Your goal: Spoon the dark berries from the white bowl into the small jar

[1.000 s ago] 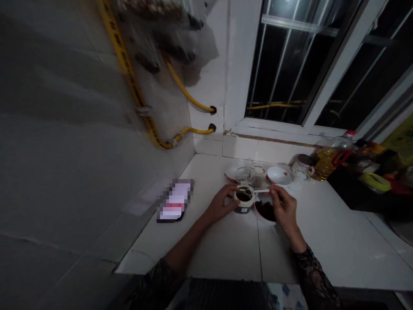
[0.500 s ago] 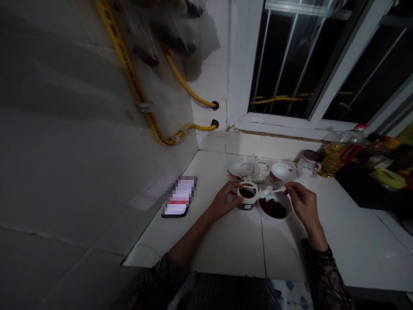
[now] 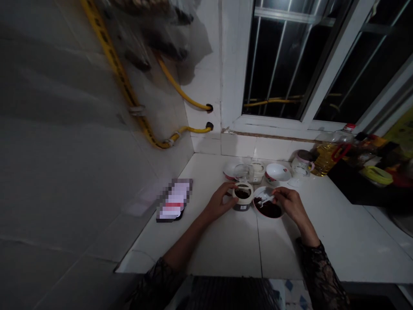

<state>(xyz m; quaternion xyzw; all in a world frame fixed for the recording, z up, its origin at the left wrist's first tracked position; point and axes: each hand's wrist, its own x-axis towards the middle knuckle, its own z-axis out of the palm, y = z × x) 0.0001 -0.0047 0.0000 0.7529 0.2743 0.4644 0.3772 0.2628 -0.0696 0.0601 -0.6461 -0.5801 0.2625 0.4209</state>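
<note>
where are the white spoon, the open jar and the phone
White spoon (image 3: 266, 199), head view, on its handle.
Open jar (image 3: 241, 206), head view, on its front wall.
Phone (image 3: 176, 199), head view, on its screen.

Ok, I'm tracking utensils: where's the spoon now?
In the head view, right of centre, the right hand holds the spoon at the nearest bowl, beside the jar.

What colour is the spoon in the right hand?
The spoon is white, seen best in the head view.
</note>
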